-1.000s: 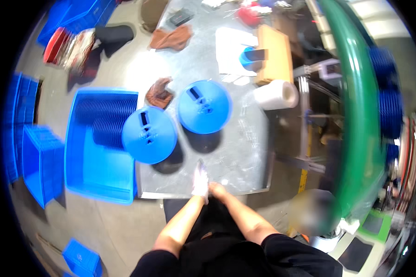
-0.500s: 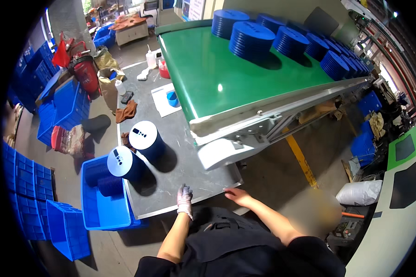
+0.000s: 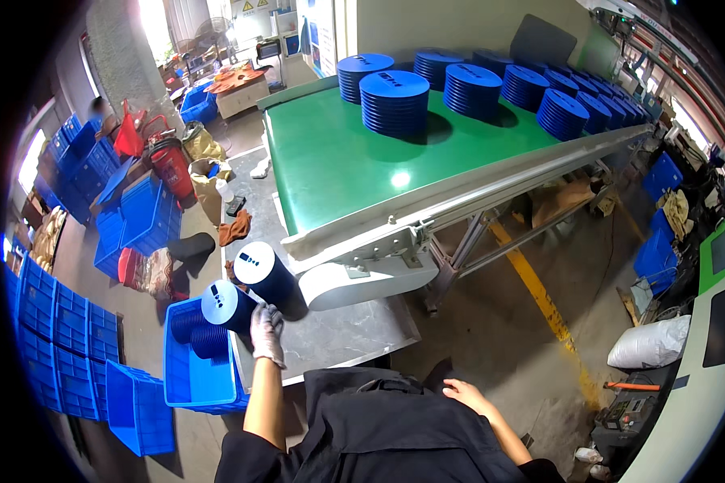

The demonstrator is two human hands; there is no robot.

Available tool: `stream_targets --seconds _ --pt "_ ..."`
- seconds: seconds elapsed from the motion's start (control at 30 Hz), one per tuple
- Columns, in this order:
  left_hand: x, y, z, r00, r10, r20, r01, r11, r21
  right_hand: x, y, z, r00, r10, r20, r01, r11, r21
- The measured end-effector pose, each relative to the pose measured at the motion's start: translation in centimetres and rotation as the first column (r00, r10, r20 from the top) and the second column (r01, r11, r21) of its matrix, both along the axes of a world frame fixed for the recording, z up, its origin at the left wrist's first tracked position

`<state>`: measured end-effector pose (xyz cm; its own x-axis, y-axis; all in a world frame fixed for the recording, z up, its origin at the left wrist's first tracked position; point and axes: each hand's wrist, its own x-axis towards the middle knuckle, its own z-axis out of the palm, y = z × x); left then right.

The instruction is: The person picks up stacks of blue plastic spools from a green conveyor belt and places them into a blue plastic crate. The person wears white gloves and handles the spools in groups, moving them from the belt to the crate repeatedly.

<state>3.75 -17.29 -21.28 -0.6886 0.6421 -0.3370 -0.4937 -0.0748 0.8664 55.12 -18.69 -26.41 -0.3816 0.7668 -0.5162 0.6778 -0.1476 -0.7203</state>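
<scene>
Evidently, the two blue disc stacks, the nearer stack (image 3: 221,304) and the farther stack (image 3: 258,266), stand flat on their faces at the left of the tabletop (image 3: 362,326), a pose that likely keeps the piles steady. The gloved left hand (image 3: 267,332) is at the nearer one's right side, fingers partly bent; whether it grips or merely brushes that side cannot be told. The bare right hand (image 3: 466,394) hangs loosely open off the tabletop's edge, with nothing visible in it. A blue crate (image 3: 209,390) sits against the tabletop's left end, probably for short reach, and its ribbed discs (image 3: 205,342) seem to lie on edge in rows, perhaps to save room. More upright stacks (image 3: 394,105) ride the green belt (image 3: 338,177), spaced apart near its front, presumably to leave room for fingers
</scene>
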Motion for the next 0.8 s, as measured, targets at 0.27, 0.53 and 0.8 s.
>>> stream_targets --seconds 0.27,0.53,0.8 --pt "-5.2 2.9 8.5 0.987 0.042 -0.156 -0.027 0.995 0.097 3.4 3.2 10.4 0.98 -0.19 0.057 0.177 0.969 0.174" --pt "-9.1 7.7 25.5 0.882 0.16 -0.444 0.014 0.931 0.364 0.3 15.7 37.5 0.997 0.083 0.007 -0.081 0.947 0.31" --pt "-3.4 24.4 32.1 0.769 -0.387 -0.509 0.573 0.77 0.28 -12.7 42.3 37.1 0.928 0.147 -0.342 -0.029 0.944 0.327"
